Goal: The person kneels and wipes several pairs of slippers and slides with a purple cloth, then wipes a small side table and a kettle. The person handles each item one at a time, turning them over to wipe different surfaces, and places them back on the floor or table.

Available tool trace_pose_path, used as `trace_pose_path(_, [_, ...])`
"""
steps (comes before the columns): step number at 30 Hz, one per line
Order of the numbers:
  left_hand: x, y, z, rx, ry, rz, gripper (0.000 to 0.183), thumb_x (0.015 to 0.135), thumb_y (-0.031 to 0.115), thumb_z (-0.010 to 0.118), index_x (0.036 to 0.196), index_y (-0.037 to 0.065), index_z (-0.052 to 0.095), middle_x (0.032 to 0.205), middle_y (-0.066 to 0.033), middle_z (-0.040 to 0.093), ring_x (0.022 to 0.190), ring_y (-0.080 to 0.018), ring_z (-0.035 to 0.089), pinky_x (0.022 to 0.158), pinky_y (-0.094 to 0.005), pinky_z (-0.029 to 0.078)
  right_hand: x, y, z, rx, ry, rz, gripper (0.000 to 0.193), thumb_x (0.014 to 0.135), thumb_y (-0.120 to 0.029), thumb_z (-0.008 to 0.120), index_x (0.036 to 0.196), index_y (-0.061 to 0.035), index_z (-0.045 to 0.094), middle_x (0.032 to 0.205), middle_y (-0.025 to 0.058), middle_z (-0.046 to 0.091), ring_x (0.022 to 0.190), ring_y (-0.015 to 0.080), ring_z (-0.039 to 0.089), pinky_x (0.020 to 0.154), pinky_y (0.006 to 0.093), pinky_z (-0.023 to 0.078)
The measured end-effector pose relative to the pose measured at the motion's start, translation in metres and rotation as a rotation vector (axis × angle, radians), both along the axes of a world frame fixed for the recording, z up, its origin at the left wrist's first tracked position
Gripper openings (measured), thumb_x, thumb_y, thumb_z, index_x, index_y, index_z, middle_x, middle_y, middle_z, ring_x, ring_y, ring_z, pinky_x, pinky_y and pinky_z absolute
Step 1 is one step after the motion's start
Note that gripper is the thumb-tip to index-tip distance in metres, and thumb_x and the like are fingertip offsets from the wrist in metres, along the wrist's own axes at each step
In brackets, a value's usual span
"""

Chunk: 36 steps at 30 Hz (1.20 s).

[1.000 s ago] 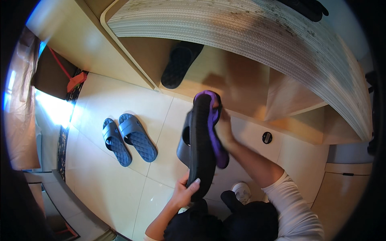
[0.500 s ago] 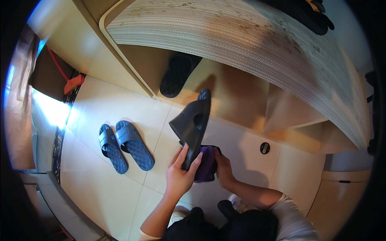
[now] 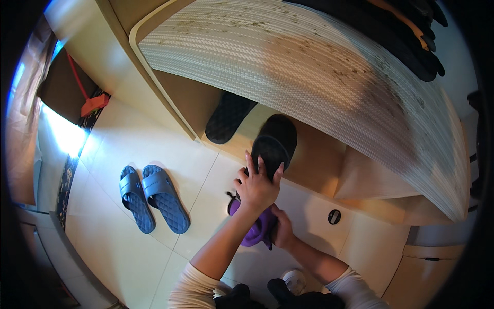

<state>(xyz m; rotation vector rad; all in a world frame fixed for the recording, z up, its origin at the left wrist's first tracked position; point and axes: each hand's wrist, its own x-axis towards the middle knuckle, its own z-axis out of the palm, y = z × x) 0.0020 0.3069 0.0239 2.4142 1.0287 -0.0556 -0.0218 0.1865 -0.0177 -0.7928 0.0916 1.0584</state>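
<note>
Over the front edge of the cabinet shelf [image 3: 314, 177] is a black slipper [image 3: 279, 136], right of a second dark slipper [image 3: 225, 121] near the left corner. The left hand [image 3: 259, 186] spreads across its near end — grip unclear, underside hidden. The right hand [image 3: 282, 230] clamps a purple item [image 3: 259, 226].

No lettering, number or sign can be read: the faint marking on the strap [image 3: 156, 181] of the right-hand blue slipper [image 3: 170, 206] is too small to make out, and the pale band [image 3: 334, 217] on the round black disc [image 3: 331, 212] shows nothing legible.
</note>
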Motion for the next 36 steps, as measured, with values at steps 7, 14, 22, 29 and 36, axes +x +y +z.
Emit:
trace_pose_path(7, [-0.031, 0.021, -0.034, -0.359, -0.618, 0.455, 0.061, 0.082, 0.034, 0.067, 0.124, -0.003, 0.043, 0.122, -0.0193, 0.046, 0.113, -0.0314, 0.046, 0.095, -0.0381, 0.038, 0.051, 0.04, -0.019, -0.386, -0.186, -0.068, 0.03, 0.088, -0.029, 0.062, 0.101, -0.0017, 0.059, 0.088, 0.0041, 0.06, 0.077, 0.0105, 0.055, 0.071, 0.0257, 0.046])
trace_pose_path(14, [-0.023, 0.043, -0.067, -1.01, -0.556, 0.592, 0.033, 0.088, 0.04, 0.059, 0.094, 0.007, 0.06, 0.079, 0.0019, 0.056, 0.072, -0.0073, 0.049, 0.063, -0.0215, 0.039, 0.101, 0.085, -0.021, -0.764, -0.638, 0.303, 0.05, 0.087, -0.045, 0.056, 0.107, 0.0013, 0.055, 0.097, 0.0084, 0.06, 0.088, 0.0149, 0.057, 0.078, 0.0285, 0.046])
trace_pose_path(22, [0.01, 0.053, -0.073, -0.921, -0.526, 0.615, 0.041, 0.088, 0.043, 0.058, 0.08, 0.003, 0.062, 0.069, -0.0021, 0.06, 0.061, -0.0106, 0.053, 0.058, -0.0245, 0.041, 0.135, 0.103, -0.018, -0.752, -0.64, 0.445, 0.064, 0.087, -0.05, 0.054, 0.118, 0.0054, 0.047, 0.109, 0.0167, 0.058, 0.099, 0.0219, 0.057, 0.084, 0.0325, 0.045])
trace_pose_path(29, [-0.003, 0.05, -0.068, -0.679, -0.396, 0.59, 0.059, 0.088, 0.054, 0.05, 0.072, -0.001, 0.064, 0.064, -0.0141, 0.061, 0.063, -0.0204, 0.059, 0.063, -0.035, 0.046, 0.107, 0.083, 0.005, -0.693, -0.63, 0.334, 0.043, 0.083, -0.038, 0.065, 0.101, -0.0015, 0.052, 0.096, 0.0084, 0.058, 0.084, 0.0141, 0.055, 0.077, 0.0259, 0.046])
trace_pose_path(36, [-0.143, 0.064, -0.076, -0.754, -0.673, 0.862, 0.029, 0.093, 0.031, 0.053, 0.087, 0.003, 0.059, 0.073, -0.0033, 0.061, 0.064, -0.0099, 0.057, 0.061, -0.0215, 0.045, 0.028, 0.063, 0.012, -0.1, -0.09, 0.32, 0.059, 0.081, -0.005, 0.063, 0.13, -0.0088, 0.03, 0.118, 0.0129, 0.049, 0.107, 0.0207, 0.052, 0.093, 0.0337, 0.042])
